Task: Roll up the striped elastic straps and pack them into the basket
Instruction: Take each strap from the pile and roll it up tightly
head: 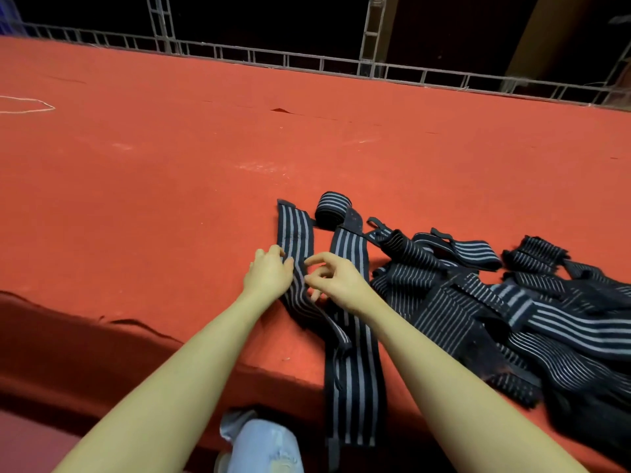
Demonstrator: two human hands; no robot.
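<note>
Two hands over the near part of the bench [170, 158], which is covered in red-orange cloth. Left hand [269, 272] rests on a flat striped strap [296, 240], fingers curled onto its left edge at mid-length; can't tell if it pinches the strap or only presses on it. Right hand [336, 278] just right of that strap, fingers loosely curled, thumb and forefinger close together near the strap's right edge; contact not clear, so grip state unknown.

That strap runs from far-left down toward the near edge and crosses over a second long strap [355, 370]. The second one lies roughly straight toward the person and hangs over the bench's front edge.

One rolled strap [333, 210] sits just beyond the two flat ones, on its side, its loose tail touching the top end of the second strap.

Right of the hands: a loose pile of straps [495, 302], dark with pale stripes, some wide-striped, some fine-striped, overlapping and tangled, spilling to the right frame edge and over the front edge.

No basket in view.

Far side of the bench: a metal truss frame [370, 32] against a dark background. White string [27, 105] lies on the cloth at far left. A knee in light ripped denim [263, 445] shows below the bench edge.
</note>
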